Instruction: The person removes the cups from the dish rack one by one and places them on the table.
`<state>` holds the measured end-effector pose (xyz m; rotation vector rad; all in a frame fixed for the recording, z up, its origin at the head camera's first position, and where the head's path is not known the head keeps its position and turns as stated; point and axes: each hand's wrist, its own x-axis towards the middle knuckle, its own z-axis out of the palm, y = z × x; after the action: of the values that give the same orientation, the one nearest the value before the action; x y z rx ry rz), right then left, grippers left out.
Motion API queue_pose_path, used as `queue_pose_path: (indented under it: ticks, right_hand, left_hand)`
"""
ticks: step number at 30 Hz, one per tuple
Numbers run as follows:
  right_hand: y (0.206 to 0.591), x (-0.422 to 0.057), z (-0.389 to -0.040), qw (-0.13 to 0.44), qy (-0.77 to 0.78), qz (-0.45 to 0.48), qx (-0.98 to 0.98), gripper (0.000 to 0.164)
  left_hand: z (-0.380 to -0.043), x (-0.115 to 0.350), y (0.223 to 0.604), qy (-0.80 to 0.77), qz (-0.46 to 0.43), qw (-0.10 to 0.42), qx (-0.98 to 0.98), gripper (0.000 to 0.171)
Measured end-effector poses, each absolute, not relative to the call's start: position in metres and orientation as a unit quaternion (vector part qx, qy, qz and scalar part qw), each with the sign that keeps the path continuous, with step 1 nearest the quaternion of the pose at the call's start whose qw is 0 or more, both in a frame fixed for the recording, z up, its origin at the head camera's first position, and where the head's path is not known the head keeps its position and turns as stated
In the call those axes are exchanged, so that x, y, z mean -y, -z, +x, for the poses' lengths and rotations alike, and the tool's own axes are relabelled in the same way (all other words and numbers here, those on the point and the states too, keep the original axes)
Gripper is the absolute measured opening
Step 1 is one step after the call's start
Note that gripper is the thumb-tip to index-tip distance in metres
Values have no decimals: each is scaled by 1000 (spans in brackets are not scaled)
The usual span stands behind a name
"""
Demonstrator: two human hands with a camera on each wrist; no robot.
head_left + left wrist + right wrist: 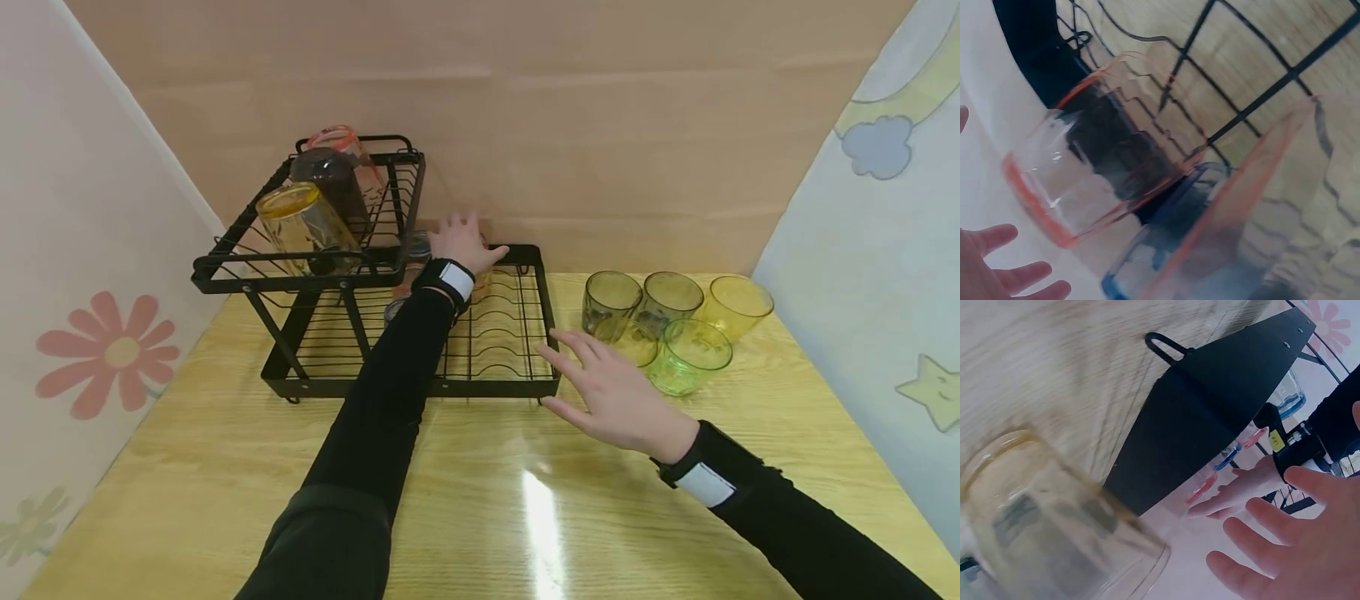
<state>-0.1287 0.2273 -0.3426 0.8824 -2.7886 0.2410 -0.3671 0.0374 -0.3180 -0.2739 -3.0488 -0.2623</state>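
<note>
My left hand [461,242] reaches over the back of the lower black rack [495,388], fingers spread and holding nothing. Close by it in the left wrist view are a pink-rimmed glass [1035,200], a blue-rimmed glass [1147,256] and a second pink-rimmed glass [1272,156]. In the head view that hand and its sleeve partly hide them. My right hand [611,387] hovers off the rack's right front corner, fingers apart and nothing in its grasp. Just beyond it stand a green glass [693,354] and several yellowish glasses [738,304]; one amber glass [1054,519] looms large in the right wrist view.
On the raised rack [375,279] at the left lie a yellow glass [303,225], a dark glass [333,183] and a pink glass [360,162]. A tan backdrop [525,108] rises behind the wooden table [600,517], with patterned panels on both sides.
</note>
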Motion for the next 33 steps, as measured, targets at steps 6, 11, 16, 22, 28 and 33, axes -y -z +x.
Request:
queue_pose_path:
  ticks: [6,11,16,22,28,33]
  right_hand:
    - [334,-207,-144,101,-70,290,949,67]
    - [324,-199,-156,96,-54,270,956,67]
    - [320,-195,-161,71,-35,270,960,69]
    - [320,-191,-161,62,-33,273,960,69]
    - [317,-190,-165,71,-31,264,961,69]
    - [315,-189,-169,60,-32,259,964,70]
  left_hand:
    - [-370,-31,327,86,-78,30,993,90]
    - [-372,-32,329,76,-87,31,993,91]
    - [-370,-27,330,52,-82,31,995,91]
    - [-371,-21,341,78,-92,22,992,81]
    - [-375,-13,347,81,-123,45,988,65]
    - [-374,-9,348,83,-124,52,987,64]
